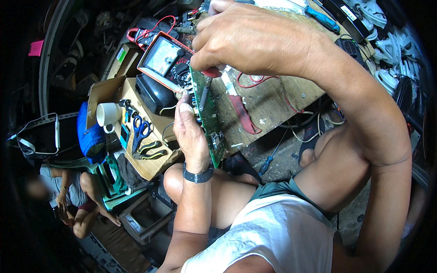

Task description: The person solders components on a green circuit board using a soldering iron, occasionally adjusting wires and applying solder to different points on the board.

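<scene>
— Where does our light fall?
— From above, it seems: we see the white shirt [282, 232] nearly washed out and the tabletop [273, 104] bright, while the corners sink into black.
— Is our view sharp?
— We find the circuit board [209, 113] fairly crisp; the seated person's head [38, 187] is blurred, and edges bow toward the rim.

The right hand [232, 40] partly hides a red-handled tool [212, 72].

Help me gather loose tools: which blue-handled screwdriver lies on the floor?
The screwdriver below the near edge of the wooden bench; the other screwdriver lies up on the bench.
</scene>
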A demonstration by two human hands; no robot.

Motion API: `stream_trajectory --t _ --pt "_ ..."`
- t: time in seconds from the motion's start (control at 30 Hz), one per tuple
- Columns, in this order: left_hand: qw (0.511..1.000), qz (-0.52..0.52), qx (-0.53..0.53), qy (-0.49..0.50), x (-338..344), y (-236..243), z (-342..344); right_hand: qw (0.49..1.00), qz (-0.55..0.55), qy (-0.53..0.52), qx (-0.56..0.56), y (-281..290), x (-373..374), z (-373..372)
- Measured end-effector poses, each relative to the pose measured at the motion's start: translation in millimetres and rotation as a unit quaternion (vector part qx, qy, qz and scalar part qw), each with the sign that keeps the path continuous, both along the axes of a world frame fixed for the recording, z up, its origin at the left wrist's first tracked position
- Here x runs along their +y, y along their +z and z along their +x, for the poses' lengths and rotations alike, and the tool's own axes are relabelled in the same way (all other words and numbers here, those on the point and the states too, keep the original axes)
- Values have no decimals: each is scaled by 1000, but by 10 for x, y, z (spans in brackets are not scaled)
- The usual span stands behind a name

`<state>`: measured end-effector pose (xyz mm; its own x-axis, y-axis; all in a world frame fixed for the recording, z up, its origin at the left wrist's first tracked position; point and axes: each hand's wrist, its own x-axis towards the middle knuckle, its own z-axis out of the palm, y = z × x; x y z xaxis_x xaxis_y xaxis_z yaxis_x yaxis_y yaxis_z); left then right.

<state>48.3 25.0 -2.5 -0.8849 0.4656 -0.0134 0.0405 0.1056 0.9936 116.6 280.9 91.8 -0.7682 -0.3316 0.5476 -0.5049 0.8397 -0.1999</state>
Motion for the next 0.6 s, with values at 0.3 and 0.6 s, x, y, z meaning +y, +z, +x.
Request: stream_trajectory --t 0.3,0.6 --pt "1000 0 0 -3 -18 5 -7 974 -72 70 204 -239 -28 44" --pt "997 42 -62 -14 4 102 31 981 156 -112 17 -41 -285 47"
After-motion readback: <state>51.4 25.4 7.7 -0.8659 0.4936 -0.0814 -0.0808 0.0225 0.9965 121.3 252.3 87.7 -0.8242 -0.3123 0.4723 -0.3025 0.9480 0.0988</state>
